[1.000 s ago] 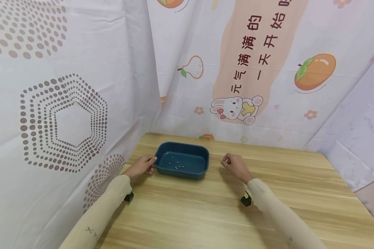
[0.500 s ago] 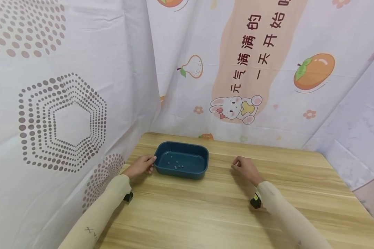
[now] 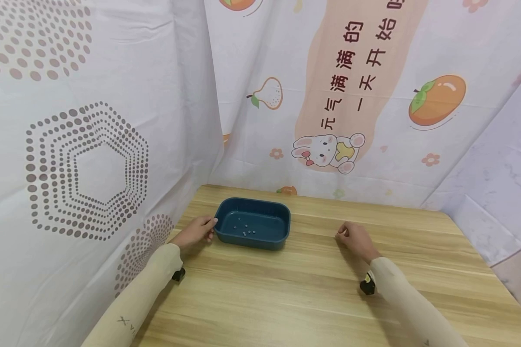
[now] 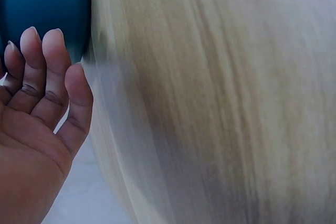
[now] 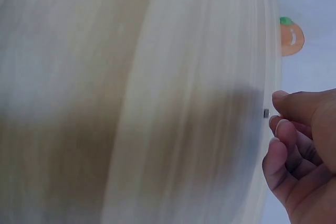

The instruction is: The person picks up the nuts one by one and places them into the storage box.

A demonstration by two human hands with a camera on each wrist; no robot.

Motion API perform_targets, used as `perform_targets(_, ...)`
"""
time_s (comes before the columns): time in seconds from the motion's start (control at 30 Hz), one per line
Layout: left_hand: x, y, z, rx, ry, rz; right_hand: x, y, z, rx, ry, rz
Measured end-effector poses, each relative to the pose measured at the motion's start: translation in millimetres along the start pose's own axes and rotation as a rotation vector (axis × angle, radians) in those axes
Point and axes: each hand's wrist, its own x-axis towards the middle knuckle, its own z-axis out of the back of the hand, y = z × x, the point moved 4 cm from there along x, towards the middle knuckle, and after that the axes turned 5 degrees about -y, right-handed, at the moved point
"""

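Note:
A dark blue rectangular tray (image 3: 282,241) sits at the back left of the table, with several tiny metal nuts (image 3: 245,233) scattered on its floor. My left hand (image 3: 196,231) pinches the tray's left rim; in the left wrist view its fingers lie loosely bent against the tray's outer wall, and the thumb is mostly out of sight. To the right of the tray, my right hand (image 3: 357,239) is low over the table. Its thumb and forefinger pinch a small metal nut (image 5: 266,113), seen at the fingertips in the right wrist view.
A wood-grain table (image 3: 260,299) lies under both hands. White printed cloth (image 3: 252,164) hangs along its back edge, and a dotted white cloth (image 3: 169,144) borders the left side. Pale marbled cloth (image 3: 499,193) is at the right.
My right hand has moved right, away from the tray, and slightly toward me. The left hand and the tray have stayed in place.

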Motion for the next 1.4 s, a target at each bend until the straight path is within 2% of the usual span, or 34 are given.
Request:
perform_targets(0.3,2.1,2.3,0.4,0.000,0.010,0.007,-2.0,-10,0,-0.011,-0.007,-0.003)
perform_targets(0.73,1.2,-1.4,0.9,0.014,0.005,-0.007,3.9,-10,1,-0.033,-0.009,0.012)
perform_targets(1.17,0.6,-2.0,0.2,0.009,0.004,-0.008,12.9,-11,-5,-0.061,0.061,-0.012)
perform_targets(1.4,1.7,0.5,0.5,0.017,0.004,-0.005,14.2,-11,-7,-0.010,0.105,-0.050)
